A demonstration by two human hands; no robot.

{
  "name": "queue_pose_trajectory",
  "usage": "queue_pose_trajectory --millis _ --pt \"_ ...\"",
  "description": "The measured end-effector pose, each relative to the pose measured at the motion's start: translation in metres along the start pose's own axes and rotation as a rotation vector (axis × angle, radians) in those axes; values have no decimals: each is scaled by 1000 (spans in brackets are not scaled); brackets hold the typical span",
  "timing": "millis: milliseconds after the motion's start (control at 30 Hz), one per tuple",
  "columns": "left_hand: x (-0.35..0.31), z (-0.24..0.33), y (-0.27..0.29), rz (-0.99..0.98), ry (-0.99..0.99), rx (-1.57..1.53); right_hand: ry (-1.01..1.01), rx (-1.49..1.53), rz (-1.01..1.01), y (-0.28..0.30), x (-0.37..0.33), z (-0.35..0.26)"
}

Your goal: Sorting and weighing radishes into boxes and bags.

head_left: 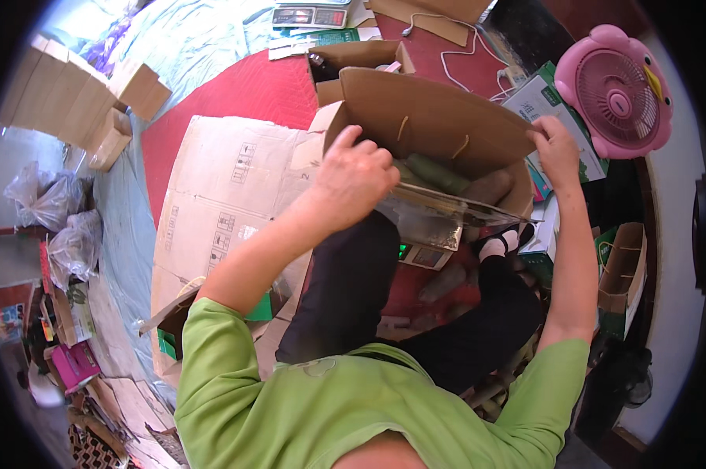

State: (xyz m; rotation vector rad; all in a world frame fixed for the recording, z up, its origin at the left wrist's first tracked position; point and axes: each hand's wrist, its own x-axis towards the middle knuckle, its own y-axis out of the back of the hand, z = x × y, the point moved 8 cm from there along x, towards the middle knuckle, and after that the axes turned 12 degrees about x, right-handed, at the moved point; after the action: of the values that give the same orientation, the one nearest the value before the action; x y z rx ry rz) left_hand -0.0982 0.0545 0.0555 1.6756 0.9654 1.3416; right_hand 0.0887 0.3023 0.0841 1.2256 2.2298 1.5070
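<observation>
An open cardboard box with cord handles stands in front of me, with its tall far side raised. Inside lie several green and brown long pieces whose kind I cannot make out. My right hand pinches the box's upper right corner. At its left end, my left hand has curled fingers against the cardboard edge; the thumb is hidden. Below the box's near side shows a metal device with a lit green display, perhaps a scale. My knees sit close to it on both sides.
A large flattened carton lies on the left. A smaller open box stands behind. On the right are a pink fan, a white cable and another open carton. Wooden blocks and plastic bags sit far left.
</observation>
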Motion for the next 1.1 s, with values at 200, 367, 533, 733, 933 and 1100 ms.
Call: queue_pose_trajectory --millis 200,367,533,733,933,1100 --pt "-61 -75 9 -72 126 59 166 33 -5 -21 35 -103" --pt "-131 -112 33 -149 268 115 344 40 -41 -72 46 -178" --pt "-205 -132 65 -217 327 271 425 141 -63 -140 29 -244" --pt "-322 -161 84 -402 510 408 464 74 -276 -254 -12 -330" --pt "-442 -173 89 -575 664 481 419 173 -600 -361 -93 -384" --pt "-494 -181 83 -637 868 506 382 288 -721 -373 -104 -406"
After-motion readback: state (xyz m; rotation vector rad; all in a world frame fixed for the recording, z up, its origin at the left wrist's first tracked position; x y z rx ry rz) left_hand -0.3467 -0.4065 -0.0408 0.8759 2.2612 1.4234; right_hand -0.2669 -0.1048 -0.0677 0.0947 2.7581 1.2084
